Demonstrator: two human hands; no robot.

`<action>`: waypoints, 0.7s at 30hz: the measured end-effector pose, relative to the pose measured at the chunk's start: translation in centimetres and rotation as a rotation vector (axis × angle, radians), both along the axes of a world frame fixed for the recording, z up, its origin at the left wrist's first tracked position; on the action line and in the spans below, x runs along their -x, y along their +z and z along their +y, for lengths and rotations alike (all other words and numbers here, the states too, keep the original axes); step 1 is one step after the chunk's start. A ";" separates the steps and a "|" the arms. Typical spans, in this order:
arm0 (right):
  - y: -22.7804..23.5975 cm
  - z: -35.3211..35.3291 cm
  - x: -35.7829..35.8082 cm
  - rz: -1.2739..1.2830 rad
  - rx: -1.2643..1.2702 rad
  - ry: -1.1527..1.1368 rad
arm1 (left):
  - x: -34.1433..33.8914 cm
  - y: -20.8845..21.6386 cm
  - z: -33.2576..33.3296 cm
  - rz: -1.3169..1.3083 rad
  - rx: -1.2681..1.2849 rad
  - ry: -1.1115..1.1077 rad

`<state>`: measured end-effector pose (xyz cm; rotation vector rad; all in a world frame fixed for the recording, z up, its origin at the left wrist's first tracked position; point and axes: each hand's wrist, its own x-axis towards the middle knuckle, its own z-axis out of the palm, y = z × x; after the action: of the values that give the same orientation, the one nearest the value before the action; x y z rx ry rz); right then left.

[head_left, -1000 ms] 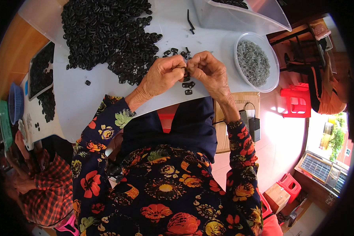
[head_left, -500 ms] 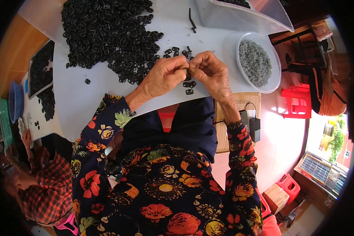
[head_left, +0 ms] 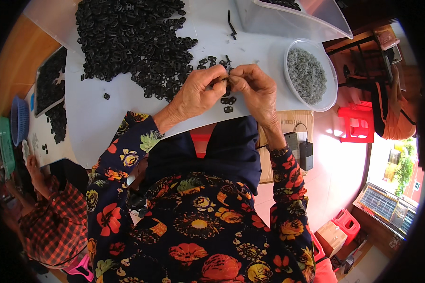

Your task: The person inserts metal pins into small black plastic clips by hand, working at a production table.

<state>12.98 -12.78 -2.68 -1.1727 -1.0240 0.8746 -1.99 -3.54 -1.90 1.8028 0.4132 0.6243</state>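
My left hand and my right hand meet over the white table's near edge, fingertips pinched together. Between them is a small black plastic piece, mostly covered by the fingers. Whether a second, smaller part is in the pinch cannot be seen. Just below the fingertips lie a few loose black two-holed pieces, and several more are scattered beyond the hands. A big heap of the same black pieces spreads to the left of my left hand.
To the right stands a round clear tub of small grey parts. A clear plastic bin is at the back right, a thin black rod beside it. At the left, a person in a checked shirt sits at another table.
Both hands stay pinched together at nearly the same spot, the right one shifting slightly. The person at the left has moved an arm.
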 end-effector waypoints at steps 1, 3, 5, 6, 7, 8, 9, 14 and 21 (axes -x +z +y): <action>0.1 0.0 0.0 -0.001 -0.002 0.002 | 0.0 -0.1 0.0 0.005 0.049 0.002; 0.7 -0.2 0.2 -0.082 0.031 -0.033 | -0.2 -0.5 0.0 -0.034 0.108 0.018; 1.0 -0.2 0.4 -0.038 0.010 -0.004 | -0.2 -0.9 0.0 -0.074 0.169 0.032; 1.0 -0.2 0.4 0.010 -0.010 0.028 | -0.1 -0.9 0.0 -0.083 0.181 0.013; 1.1 -0.3 0.5 0.010 -0.010 0.027 | -0.1 -1.0 0.0 -0.093 0.192 -0.005; 1.1 -0.3 0.5 -0.016 0.009 0.014 | -0.1 -1.0 0.0 -0.092 0.192 -0.005; 1.1 -0.3 0.4 -0.044 0.027 0.001 | -0.1 -1.0 0.0 -0.071 0.184 -0.003; 1.2 -0.2 0.4 -0.096 0.054 -0.035 | -0.2 -0.7 -0.1 -0.034 0.141 0.006; 0.7 -0.1 0.5 -0.034 0.072 -0.043 | -0.5 -1.0 -0.3 -0.066 0.080 0.016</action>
<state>12.43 -12.86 -1.93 -1.2697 -0.9983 0.8655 -1.53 -3.80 -2.87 1.6998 0.4025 0.6670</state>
